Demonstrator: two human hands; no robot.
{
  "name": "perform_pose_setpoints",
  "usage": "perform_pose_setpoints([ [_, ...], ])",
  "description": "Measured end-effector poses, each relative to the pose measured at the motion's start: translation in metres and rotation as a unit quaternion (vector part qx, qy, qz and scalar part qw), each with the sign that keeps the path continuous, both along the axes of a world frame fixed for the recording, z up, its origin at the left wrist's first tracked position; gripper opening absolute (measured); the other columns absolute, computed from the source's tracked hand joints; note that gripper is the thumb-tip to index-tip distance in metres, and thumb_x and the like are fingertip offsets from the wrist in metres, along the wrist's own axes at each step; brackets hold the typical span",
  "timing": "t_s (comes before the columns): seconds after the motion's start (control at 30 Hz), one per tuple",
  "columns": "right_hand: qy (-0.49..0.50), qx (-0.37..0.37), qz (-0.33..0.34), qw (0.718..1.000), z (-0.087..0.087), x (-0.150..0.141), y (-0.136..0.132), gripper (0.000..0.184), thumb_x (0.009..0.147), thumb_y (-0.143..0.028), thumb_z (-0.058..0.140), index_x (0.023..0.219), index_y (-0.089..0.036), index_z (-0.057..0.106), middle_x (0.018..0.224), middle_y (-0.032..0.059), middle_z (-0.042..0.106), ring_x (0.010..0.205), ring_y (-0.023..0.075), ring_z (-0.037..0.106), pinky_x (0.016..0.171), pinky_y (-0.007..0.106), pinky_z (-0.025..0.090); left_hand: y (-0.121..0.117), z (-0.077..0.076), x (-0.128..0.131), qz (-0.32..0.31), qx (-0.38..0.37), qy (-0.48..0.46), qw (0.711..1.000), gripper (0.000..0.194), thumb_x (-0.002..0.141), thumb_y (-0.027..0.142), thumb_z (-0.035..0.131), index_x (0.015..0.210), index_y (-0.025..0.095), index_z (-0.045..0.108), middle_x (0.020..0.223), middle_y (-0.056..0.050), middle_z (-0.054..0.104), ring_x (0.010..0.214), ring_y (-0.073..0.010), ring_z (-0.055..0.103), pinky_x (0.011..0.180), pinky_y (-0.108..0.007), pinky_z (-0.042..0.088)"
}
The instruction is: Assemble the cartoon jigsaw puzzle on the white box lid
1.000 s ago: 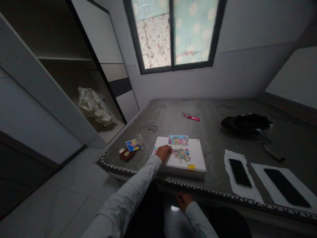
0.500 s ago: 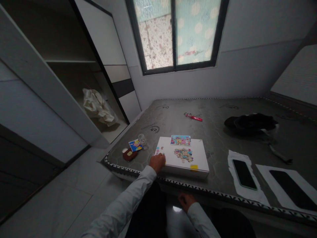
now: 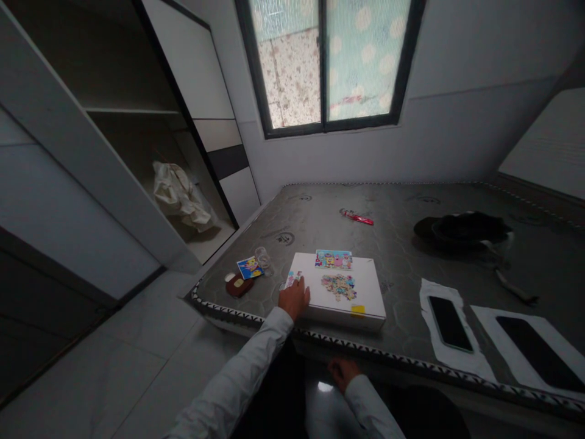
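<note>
My left hand [image 3: 294, 297] reaches forward from the near edge of the bare mattress [image 3: 320, 225], its fingers extended and slightly spread at the left edge of a white box [image 3: 361, 286]. My fingertips [image 3: 292, 289] are just at a small puzzle piece [image 3: 292, 279], but I can't tell whether I'm gripping it. My right hand [image 3: 342, 373] hangs below the mattress edge, loosely curled, and I can't tell if it's clenched.

The box lies flat near the front edge, its long axis running left to right, roughly along that edge. A pile of puzzle pieces [image 3: 339, 287] sits mid-lid, with a cartoon picture card [image 3: 333, 259] along the far edge. Just left of the box are a smaller card [image 3: 250, 267], a clear plastic cup [image 3: 262, 257] and a brown oval object [image 3: 235, 285].
</note>
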State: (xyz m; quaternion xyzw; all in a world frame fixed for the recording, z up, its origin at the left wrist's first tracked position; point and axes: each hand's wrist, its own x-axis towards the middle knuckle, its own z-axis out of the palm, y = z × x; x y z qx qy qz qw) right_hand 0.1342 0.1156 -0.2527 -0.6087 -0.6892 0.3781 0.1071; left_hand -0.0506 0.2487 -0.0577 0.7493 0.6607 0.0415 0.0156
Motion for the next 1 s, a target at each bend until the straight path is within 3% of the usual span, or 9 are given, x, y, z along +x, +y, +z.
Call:
perform_pose_setpoints([
  [0.17, 0.018, -0.005, 0.024, 1.000, 0.001, 0.002, 0.003, 0.029, 0.084, -0.017, 0.053, 0.099, -0.024, 0.076, 0.100, 0.0047, 0.077, 0.097, 0.0200, 0.070, 0.088, 0.028, 0.049, 0.001, -0.006, 0.021, -0.048, 0.003, -0.026, 0.999, 0.044, 0.103, 0.044, 0.029, 0.138, 0.031, 0.051, 0.124, -0.009, 0.060, 0.092, -0.0223, 0.069, 0.074, -0.033, 0.051],
  [0.4, 0.012, -0.011, 0.031, 0.999, 0.006, 0.007, 0.003, 0.028, 0.086, -0.019, 0.052, 0.103, -0.024, 0.075, 0.101, 0.0046, 0.077, 0.098, 0.0191, 0.070, 0.086, 0.026, 0.048, 0.027, -0.015, 0.051, -0.038, 0.013, -0.054, 0.998, 0.041, 0.104, 0.045, 0.030, 0.135, 0.030, 0.053, 0.126, -0.009, 0.057, 0.093, -0.0208, 0.068, 0.072, -0.031, 0.049],
  [0.63, 0.009, -0.004, 0.015, 1.000, 0.009, 0.007, 0.002, 0.028, 0.086, -0.018, 0.053, 0.100, -0.024, 0.076, 0.100, 0.0042, 0.077, 0.097, 0.0185, 0.070, 0.085, 0.026, 0.048, 0.042, -0.017, 0.047, -0.058, 0.009, -0.044, 0.997, 0.037, 0.104, 0.038, 0.033, 0.116, 0.027, 0.066, 0.118, -0.008, 0.062, 0.092, -0.0196, 0.067, 0.074, -0.031, 0.049],
  [0.87, 0.016, 0.000, 0.011, 1.000, 0.015, 0.003, 0.001, 0.027, 0.085, -0.019, 0.054, 0.099, -0.024, 0.076, 0.096, 0.0050, 0.078, 0.093, 0.0196, 0.071, 0.082, 0.027, 0.049, 0.043, -0.019, 0.043, -0.089, 0.013, -0.034, 0.995, 0.042, 0.104, 0.037, 0.033, 0.143, 0.033, 0.047, 0.133, -0.009, 0.060, 0.097, -0.0209, 0.069, 0.077, -0.032, 0.051],
  [1.0, 0.021, 0.009, 0.015, 1.000, 0.020, 0.002, -0.001, 0.027, 0.083, -0.016, 0.054, 0.097, -0.023, 0.076, 0.095, 0.0046, 0.078, 0.092, 0.0193, 0.072, 0.082, 0.027, 0.049, 0.046, -0.020, 0.043, -0.104, 0.009, -0.030, 0.994, 0.040, 0.103, 0.031, 0.037, 0.140, 0.031, 0.052, 0.124, -0.009, 0.067, 0.101, -0.0218, 0.069, 0.080, -0.032, 0.052],
])
